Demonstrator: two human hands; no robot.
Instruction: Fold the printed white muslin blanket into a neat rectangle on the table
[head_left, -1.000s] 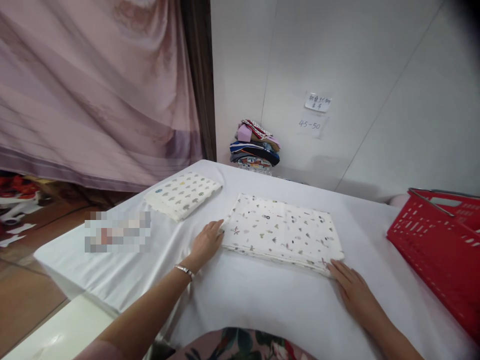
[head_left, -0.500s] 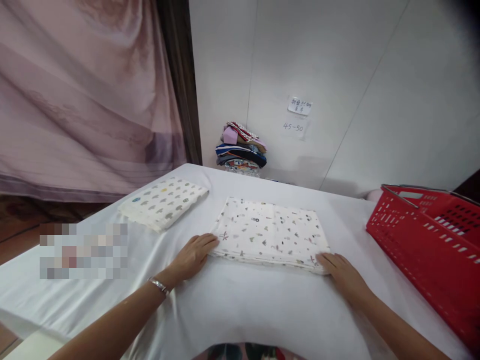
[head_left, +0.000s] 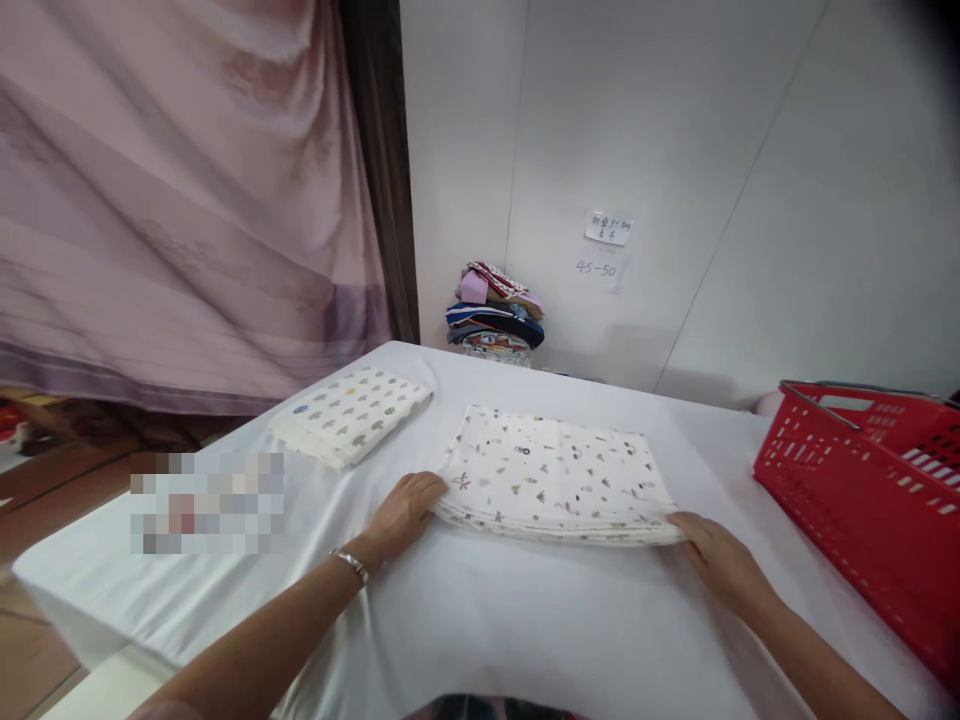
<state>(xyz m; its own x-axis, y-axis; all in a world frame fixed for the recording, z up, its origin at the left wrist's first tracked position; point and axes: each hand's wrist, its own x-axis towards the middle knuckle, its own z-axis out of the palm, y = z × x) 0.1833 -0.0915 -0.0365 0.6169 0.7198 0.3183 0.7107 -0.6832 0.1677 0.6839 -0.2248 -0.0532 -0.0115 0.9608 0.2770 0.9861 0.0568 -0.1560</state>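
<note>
Right hand (head_left: 721, 562) near basket (head_left: 862, 510) (red)

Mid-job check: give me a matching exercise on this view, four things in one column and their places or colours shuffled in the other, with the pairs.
Things
1. Left hand
2. Right hand
3. Basket
4. Clothes pile

Places and colours
A. Past the far edge of the table, by the wall
B. At the near left corner of the cloth, with a bracelet on its wrist
C. Red, at the right of the view
D. At that cloth's near right corner

Pairs
1-B, 2-D, 3-C, 4-A
</note>
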